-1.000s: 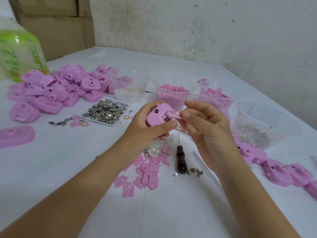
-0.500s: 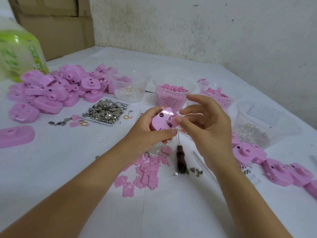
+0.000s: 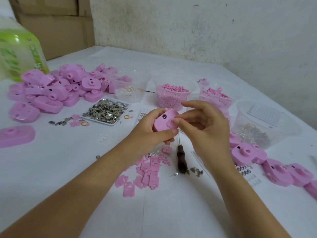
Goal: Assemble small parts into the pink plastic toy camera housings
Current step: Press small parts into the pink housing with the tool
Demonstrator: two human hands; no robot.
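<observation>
— Right, what is the head camera giving you?

— Mostly I see the white surface (image 3: 51, 160), which fills the view. At its far left there is a heap of pink housings (image 3: 56, 90). Beyond the hands stands a clear tub of pink pellets (image 3: 173, 98), with a tray of metal bits (image 3: 106, 111) to its left and nearer me.

— And the hands?

— I have the left hand (image 3: 151, 134) raised over the middle of the surface. Its fingers and thumb are curled round one pink housing (image 3: 163, 121), held clear of the surface. The right hand (image 3: 205, 127) is up against it, fingers loosely spread, one fingertip on the housing's face.

— Anything lying below them?

— I make out flat pink plates (image 3: 147, 174) scattered near the left wrist. A dark-handled awl (image 3: 181, 160) lies just beside them, point towards the far side.

— The smallest thing?

— I'd say a small pink tab (image 3: 170, 124), pressed against the housing under that right fingertip.
</observation>
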